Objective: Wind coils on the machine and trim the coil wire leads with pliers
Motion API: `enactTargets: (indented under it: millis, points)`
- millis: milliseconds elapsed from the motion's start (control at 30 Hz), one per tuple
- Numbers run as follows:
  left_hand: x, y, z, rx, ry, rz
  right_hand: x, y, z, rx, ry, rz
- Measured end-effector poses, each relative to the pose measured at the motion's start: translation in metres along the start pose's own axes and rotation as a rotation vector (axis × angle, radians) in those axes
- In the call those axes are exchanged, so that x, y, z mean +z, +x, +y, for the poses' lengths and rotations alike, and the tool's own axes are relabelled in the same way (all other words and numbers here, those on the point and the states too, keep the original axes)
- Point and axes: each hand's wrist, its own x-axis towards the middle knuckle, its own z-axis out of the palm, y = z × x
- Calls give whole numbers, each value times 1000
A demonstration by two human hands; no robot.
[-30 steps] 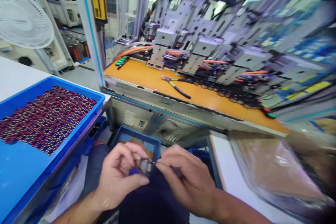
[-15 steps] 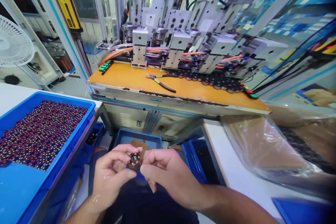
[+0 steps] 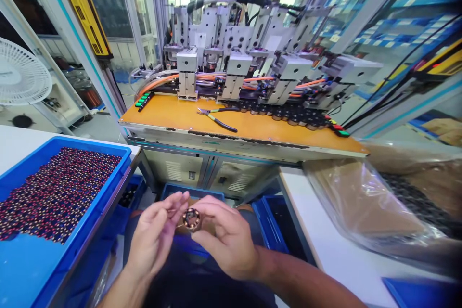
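A small round part with copper windings (image 3: 191, 220) is gripped between the thumb and fingers of my right hand (image 3: 225, 238), its ringed face turned up toward the camera. Just left of it, my left hand (image 3: 155, 231) has its thumb and fingers pinched together around a thin wire (image 3: 180, 225) that seems to run to the part. The exact contact between fingertips and wire is too small to make out clearly. Both hands are above my lap.
A blue tray (image 3: 127, 154) of many small parts stands at left. Ahead, pliers (image 3: 220, 121) lie on an orange bench (image 3: 162, 114) before a machine (image 3: 238, 65), near a row of dark round parts (image 3: 288, 114). Plastic-wrapped cardboard (image 3: 368, 202) is at right; blue bins (image 3: 269, 226) sit below.
The round part has passed from my left hand to my right hand, and its face is turned more toward the camera. My left hand now pinches beside it. The view has tilted slightly upward.
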Motion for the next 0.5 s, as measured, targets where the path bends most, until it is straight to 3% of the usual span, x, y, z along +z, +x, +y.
enactTargets:
  millis: [67,133,233,300,367,500]
  points:
    - [-7,1,1,10,119,168,-8,4,4,-290,-360,87]
    - [-12,-6,4,168,409,232,-16,7,8,-457,-592,138]
    - [-6,-23,11,474,874,39,-24,7,16,-602,-719,115]
    - [5,-29,16,590,1012,-88,-26,5,20,-708,-756,56]
    - [15,-29,19,627,1044,-119,-27,3,21,-808,-776,3]
    - [22,-20,20,510,943,-176,-27,0,18,-871,-801,-59]
